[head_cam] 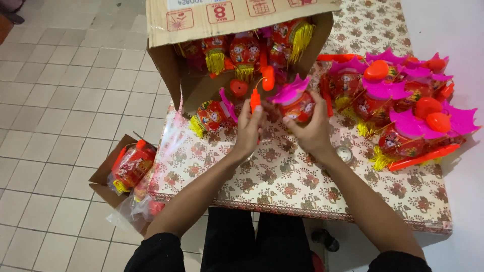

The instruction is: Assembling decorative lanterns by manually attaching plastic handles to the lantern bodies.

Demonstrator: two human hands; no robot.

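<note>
Holding the red lantern (297, 107) in our right hand (313, 132) mid-table, our left hand (248, 132) pinched its orange handle (255, 99); figured that thin hanging wire could've slipped or tangled.

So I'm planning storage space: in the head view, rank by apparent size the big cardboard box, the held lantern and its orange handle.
1. Cardboard box
2. Lantern in the right hand
3. Orange handle at the left hand

Tablecloth (282, 186): cream, red-brown floral print, patterned border. On it, lantern (297, 103): red body, magenta top. Beside it, handle (255, 99): orange-red. Behind, cardboard box (201, 30): tan, red markings. Tassels (216, 62) inside box: yellow, possibly gold. Floor tiles (65, 100) left of tablecloth: off-white.
</note>
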